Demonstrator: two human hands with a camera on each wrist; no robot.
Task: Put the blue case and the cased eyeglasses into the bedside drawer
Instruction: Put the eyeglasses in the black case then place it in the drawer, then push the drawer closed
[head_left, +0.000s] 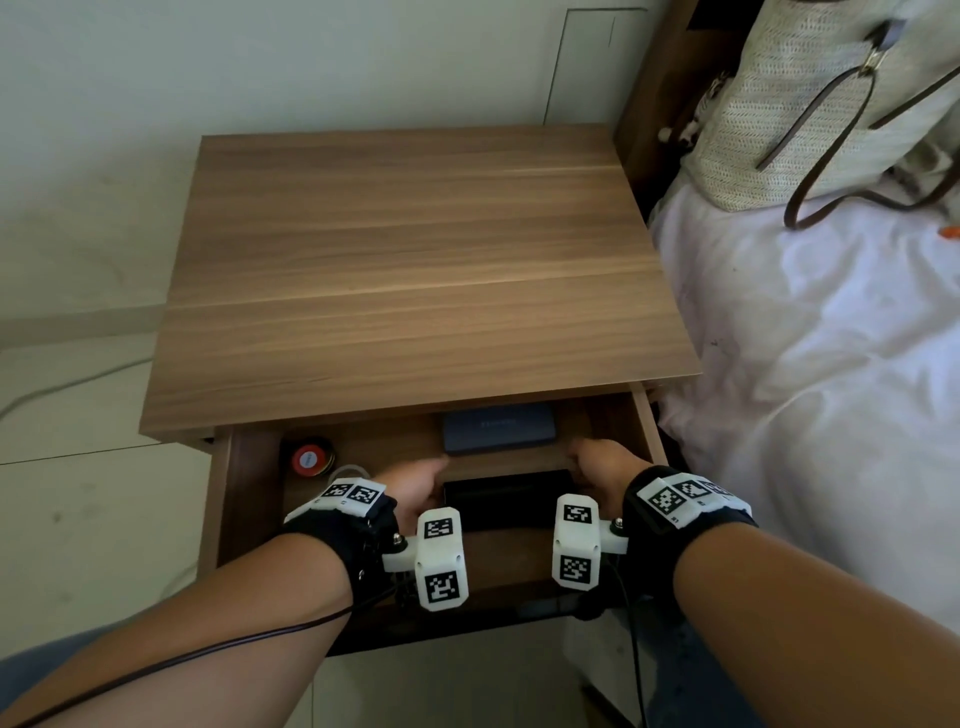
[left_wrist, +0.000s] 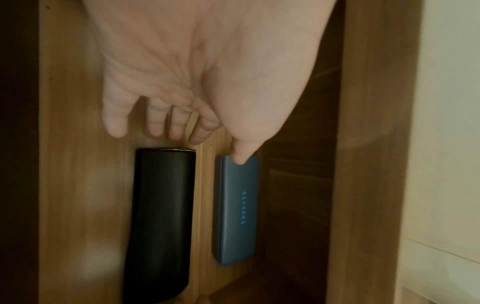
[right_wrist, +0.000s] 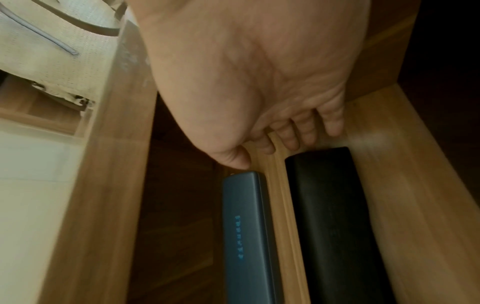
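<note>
Both cases lie in the open drawer (head_left: 641, 426), low in the frame: blue case (head_left: 498, 428) behind, black glasses case (head_left: 506, 499) in front. Left hand (head_left: 415, 486) and right hand (head_left: 597, 465) hover relaxed, holding nothing, flanking them, probably straightening them.

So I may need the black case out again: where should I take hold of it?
Pinch the black case across its two long sides near the middle, coming straight down from above. It lies flat on the drawer floor, with a bare gap between it and the blue case.
</note>
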